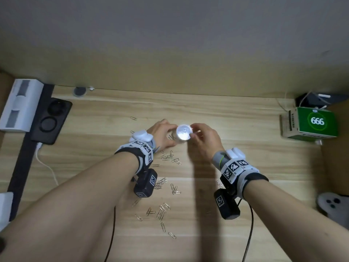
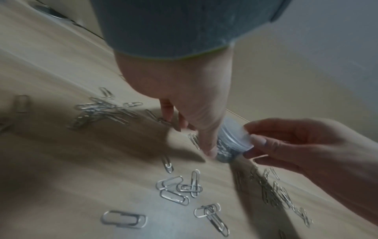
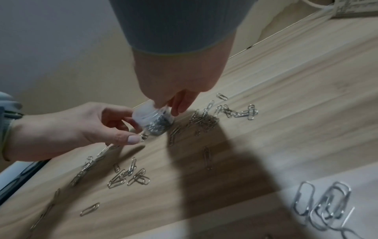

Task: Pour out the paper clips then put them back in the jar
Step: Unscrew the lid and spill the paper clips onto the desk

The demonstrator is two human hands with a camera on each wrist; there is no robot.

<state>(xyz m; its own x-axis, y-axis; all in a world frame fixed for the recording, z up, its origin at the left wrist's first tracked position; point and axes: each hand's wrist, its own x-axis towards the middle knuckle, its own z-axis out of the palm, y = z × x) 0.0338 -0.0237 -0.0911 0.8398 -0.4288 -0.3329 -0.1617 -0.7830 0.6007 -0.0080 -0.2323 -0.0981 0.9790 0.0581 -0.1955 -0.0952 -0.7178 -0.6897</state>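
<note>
On the wooden desk (image 1: 226, 118) our left hand (image 1: 162, 132) steadies the small clear jar (image 1: 184, 132), fingers curled round it, while our right hand (image 1: 204, 140) pinches its rim. The jar is part-filled; many paper clips (image 1: 162, 210) lie scattered nearby. A careless nudge could tip it and spill them.

Paper clips (image 1: 162, 210) litter the desk (image 1: 255, 157) near the person; its right half lies open up to the green box (image 1: 313, 123).
</note>
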